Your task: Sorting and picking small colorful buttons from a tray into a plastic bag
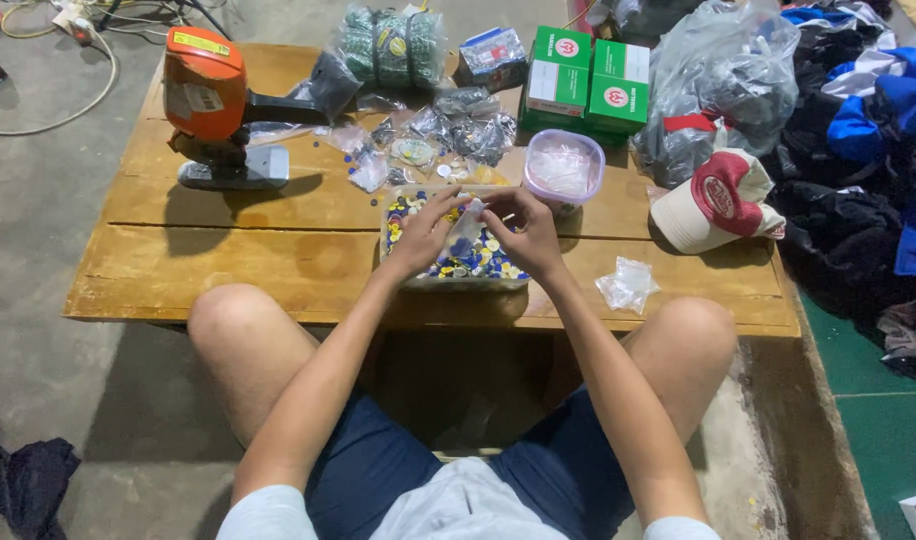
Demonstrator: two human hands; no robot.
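Note:
A clear rectangular tub (393,205) full of small blue, yellow and white buttons sits near the front edge of the low wooden table (228,255). Both my hands hover over it. My left hand (425,233) and my right hand (525,232) pinch a small clear plastic bag (469,224) between them, just above the buttons. What is inside the bag I cannot make out.
An orange cutting machine (210,100) stands at the far left. Small clear bags, green boxes (588,80), a round plastic tub (563,165), a red-and-white cap (716,200) and a crumpled bag (628,283) crowd the back and right. Clothes are piled on the right.

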